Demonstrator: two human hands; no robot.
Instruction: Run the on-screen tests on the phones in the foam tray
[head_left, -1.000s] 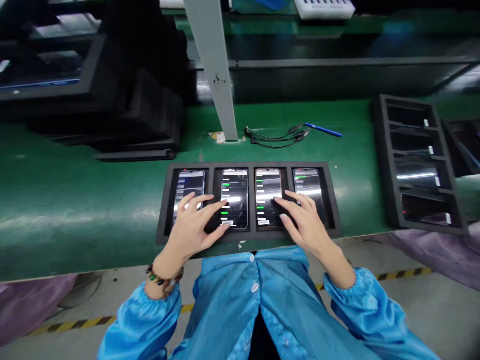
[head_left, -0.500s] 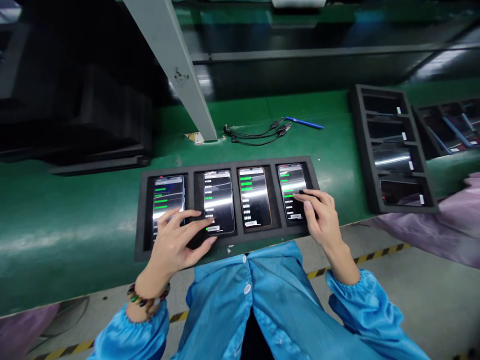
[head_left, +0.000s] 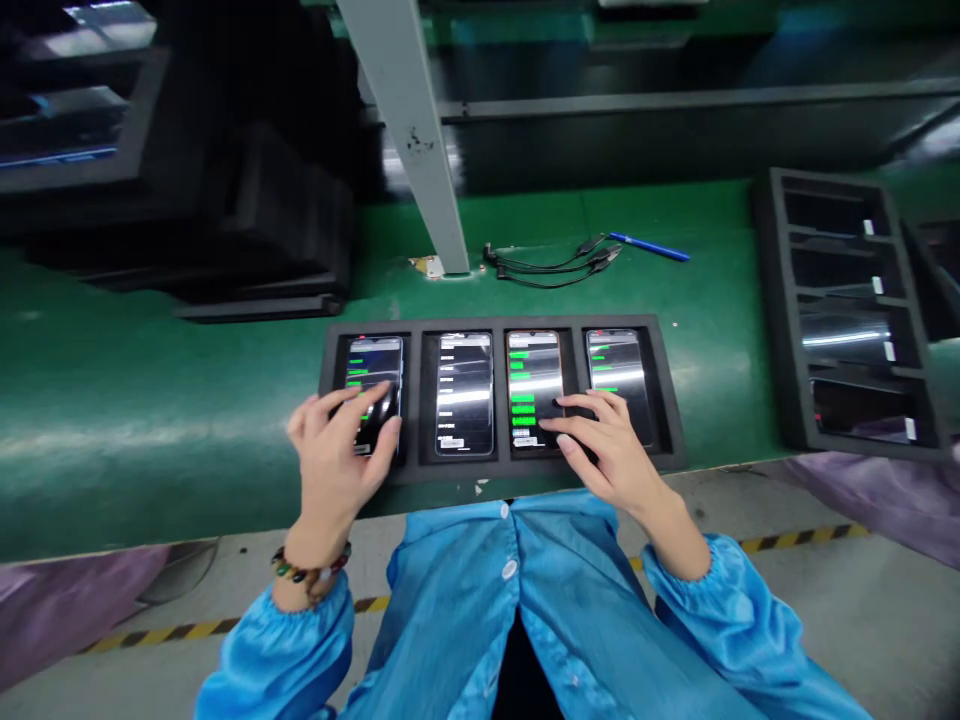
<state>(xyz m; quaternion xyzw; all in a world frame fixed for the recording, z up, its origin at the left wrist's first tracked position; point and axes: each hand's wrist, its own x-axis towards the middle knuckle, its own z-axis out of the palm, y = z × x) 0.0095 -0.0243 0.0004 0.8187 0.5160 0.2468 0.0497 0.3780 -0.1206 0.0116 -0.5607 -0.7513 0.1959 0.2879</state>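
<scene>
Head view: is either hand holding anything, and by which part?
Nothing is held: the left hand spreads over the leftmost phone and the right hand has a fingertip at the orange-edged phone, both phones lying in the black tray.

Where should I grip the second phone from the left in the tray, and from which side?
Probably by its left long edge, coming in from above. The phone lies flat, screen up, in its recess in the tray. The gap looks wider along that edge; the right edge sits close to the wall.
</scene>
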